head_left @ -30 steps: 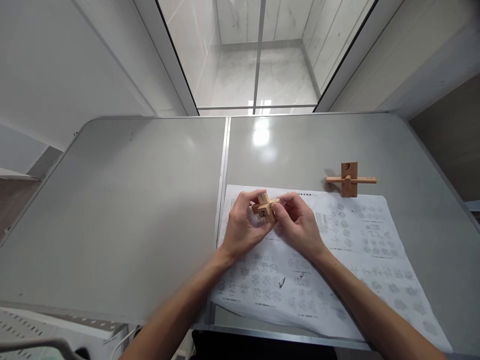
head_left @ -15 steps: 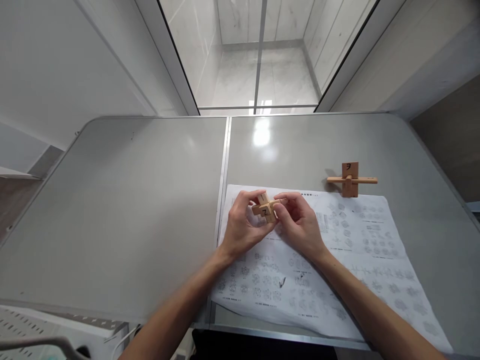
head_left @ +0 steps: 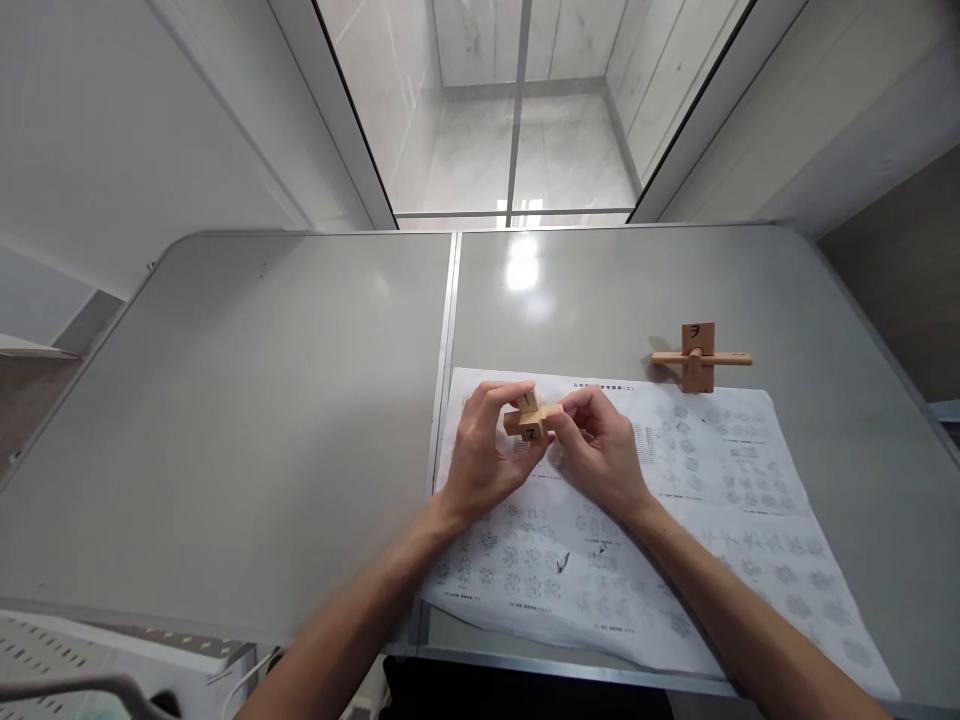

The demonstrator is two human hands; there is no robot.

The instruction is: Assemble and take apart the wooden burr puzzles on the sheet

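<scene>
Between my two hands, above the printed sheet (head_left: pixel 547 590), is a small wooden interlocking puzzle (head_left: pixel 531 422) of light crossed blocks, marked "1" on top and "2" on the near block. My left hand (head_left: pixel 484 440) grips it, index finger on the upper block and thumb underneath. With thumb and index finger, my right hand (head_left: pixel 600 440) pinches the block end that sticks out to the right. Farther right, at the sheet's top edge, stands a second, darker wooden puzzle (head_left: pixel 697 372) marked "3", with a long thin bar through it.
The grey folding table (head_left: pixel 300 400) has a metal seam (head_left: pixel 448 310) left of the sheet. Behind its far edge is a glass panel (head_left: pixel 517 150) in a frame. A white perforated box (head_left: pixel 112 665) with a cable sits at the lower left.
The wooden puzzle has been tilted in my hands, so the "2" block points lower and the "1" block shows more. Both hands keep their hold.
</scene>
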